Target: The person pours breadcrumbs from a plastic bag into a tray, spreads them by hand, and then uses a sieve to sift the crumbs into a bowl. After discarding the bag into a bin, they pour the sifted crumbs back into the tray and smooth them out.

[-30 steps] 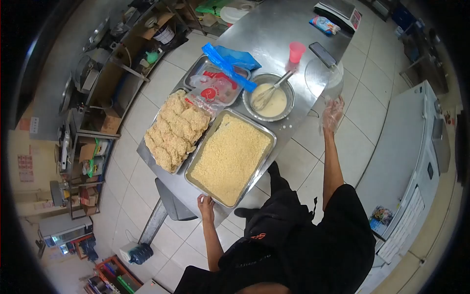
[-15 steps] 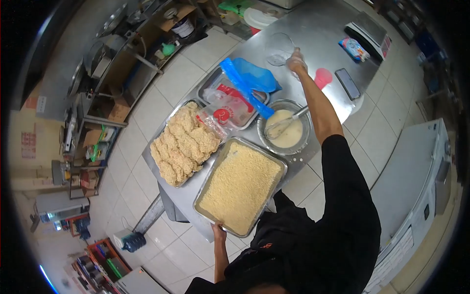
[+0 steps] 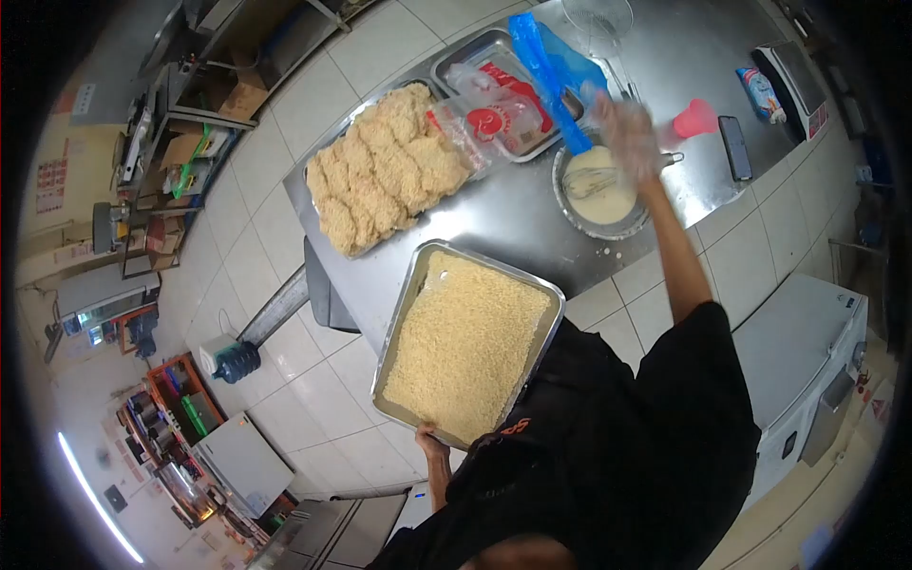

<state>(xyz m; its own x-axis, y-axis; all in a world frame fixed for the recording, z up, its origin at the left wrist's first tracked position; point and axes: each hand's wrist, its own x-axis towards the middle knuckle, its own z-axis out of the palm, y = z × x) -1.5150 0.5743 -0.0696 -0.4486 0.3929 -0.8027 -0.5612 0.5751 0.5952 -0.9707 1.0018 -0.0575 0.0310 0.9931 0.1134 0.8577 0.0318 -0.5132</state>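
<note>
My left hand [image 3: 432,442] grips the near edge of a metal tray [image 3: 556,313] filled with pale crumbs [image 3: 465,342]. My right hand [image 3: 627,138], in a clear glove and blurred by motion, is over the edge of a metal bowl [image 3: 613,229]; its fingers are smeared. The bowl holds pale batter [image 3: 603,204] and a whisk [image 3: 591,180]. Left of the bowl, a second tray is piled with crumb-coated pieces [image 3: 385,171]. A clear bag with red print [image 3: 486,122] and a blue bag [image 3: 551,85] lie over another tray [image 3: 470,59]. A wire strainer [image 3: 598,17] rests beyond my right hand.
On the steel table [image 3: 494,214] are a pink cup [image 3: 695,119], a phone [image 3: 734,149], a blue-and-white packet [image 3: 760,95] and a scale [image 3: 796,85]. Shelves [image 3: 204,104] stand at the left, a white freezer [image 3: 798,323] at the right, and a water bottle [image 3: 236,363] on the floor.
My right hand has moved back from the strainer toward the bowl. The crumb tray is closer to my body and farther from the coated pieces. The camera view has shifted.
</note>
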